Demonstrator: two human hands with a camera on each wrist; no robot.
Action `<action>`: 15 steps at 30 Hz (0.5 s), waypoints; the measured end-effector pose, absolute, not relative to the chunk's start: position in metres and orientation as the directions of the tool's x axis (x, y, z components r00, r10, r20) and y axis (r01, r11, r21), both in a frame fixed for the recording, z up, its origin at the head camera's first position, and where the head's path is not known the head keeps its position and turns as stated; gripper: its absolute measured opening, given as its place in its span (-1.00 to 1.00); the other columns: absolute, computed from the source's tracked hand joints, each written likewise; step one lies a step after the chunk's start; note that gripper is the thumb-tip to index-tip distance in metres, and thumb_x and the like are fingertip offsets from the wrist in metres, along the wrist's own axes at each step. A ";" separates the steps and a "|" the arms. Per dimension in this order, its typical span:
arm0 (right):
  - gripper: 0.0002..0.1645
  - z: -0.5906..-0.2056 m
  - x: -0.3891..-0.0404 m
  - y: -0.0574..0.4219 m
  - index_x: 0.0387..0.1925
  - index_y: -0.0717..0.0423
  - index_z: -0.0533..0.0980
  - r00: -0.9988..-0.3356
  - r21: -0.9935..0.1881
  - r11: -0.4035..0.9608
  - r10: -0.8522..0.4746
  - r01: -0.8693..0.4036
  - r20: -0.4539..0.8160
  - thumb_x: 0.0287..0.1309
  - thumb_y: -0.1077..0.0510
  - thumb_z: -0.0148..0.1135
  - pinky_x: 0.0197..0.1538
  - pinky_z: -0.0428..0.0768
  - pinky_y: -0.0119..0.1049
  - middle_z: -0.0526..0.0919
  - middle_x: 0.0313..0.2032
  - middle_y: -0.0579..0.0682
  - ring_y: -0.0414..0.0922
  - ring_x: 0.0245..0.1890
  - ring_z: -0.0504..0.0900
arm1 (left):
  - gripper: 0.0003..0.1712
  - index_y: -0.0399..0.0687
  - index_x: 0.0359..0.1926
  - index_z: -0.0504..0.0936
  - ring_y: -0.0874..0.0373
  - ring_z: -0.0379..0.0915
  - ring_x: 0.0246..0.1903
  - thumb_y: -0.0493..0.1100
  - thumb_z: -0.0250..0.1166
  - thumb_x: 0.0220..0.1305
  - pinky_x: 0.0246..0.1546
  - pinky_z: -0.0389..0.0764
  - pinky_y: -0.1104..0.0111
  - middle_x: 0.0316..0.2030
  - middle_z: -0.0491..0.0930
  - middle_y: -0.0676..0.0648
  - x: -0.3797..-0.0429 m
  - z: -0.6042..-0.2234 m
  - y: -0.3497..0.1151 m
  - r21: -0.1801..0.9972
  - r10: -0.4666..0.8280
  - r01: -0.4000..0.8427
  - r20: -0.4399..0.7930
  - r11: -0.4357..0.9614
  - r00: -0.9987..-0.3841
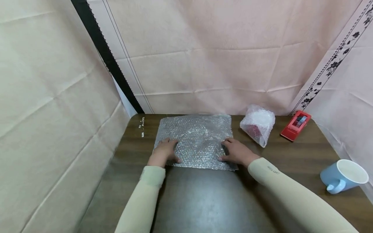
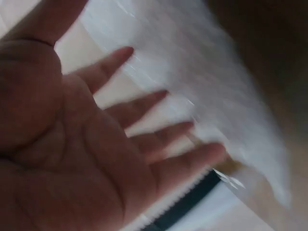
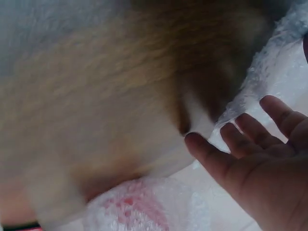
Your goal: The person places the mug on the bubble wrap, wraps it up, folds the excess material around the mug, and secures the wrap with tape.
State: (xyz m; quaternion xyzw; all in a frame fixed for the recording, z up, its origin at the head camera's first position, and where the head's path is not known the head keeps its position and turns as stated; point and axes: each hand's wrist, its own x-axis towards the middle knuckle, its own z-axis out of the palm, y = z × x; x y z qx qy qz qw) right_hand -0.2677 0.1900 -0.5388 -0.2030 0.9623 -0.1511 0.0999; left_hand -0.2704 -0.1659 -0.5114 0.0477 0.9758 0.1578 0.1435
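Note:
A sheet of clear bubble wrap (image 1: 198, 139) lies spread flat on the table. My left hand (image 1: 165, 151) is at its near left side, fingers spread and thumb apart. At the opposite side my right hand (image 1: 237, 152) is by the near right edge, its fingers pointing inward over the sheet. In the left wrist view the fingers (image 2: 163, 137) are extended beside the blurred wrap. The right wrist view likewise shows relaxed, extended fingers (image 3: 211, 156) by the wrap's edge. Neither palm holds anything; whether the fingertips press on the sheet is hard to tell.
Behind my right hand stands a bubble-wrapped bundle (image 1: 258, 124) with something red inside. A red tape dispenser (image 1: 295, 126) sits farther right, and a light blue mug (image 1: 344, 176) is near the right edge. Small white scraps (image 1: 142, 134) dot the back left. Cloth (image 1: 215, 64) hangs behind the table.

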 end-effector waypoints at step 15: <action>0.25 -0.511 -0.260 0.194 0.46 0.42 0.51 -0.957 -0.237 0.958 -0.212 -0.163 -0.200 0.23 -0.52 0.59 0.46 0.52 0.58 0.56 0.43 0.48 0.44 0.43 0.60 | 0.30 0.26 0.75 0.40 -0.50 -0.14 0.82 0.24 0.84 0.04 0.68 0.27 -0.45 0.85 0.04 -0.22 -0.329 -0.559 -0.150 0.329 0.221 0.120 -0.289 0.937 -0.932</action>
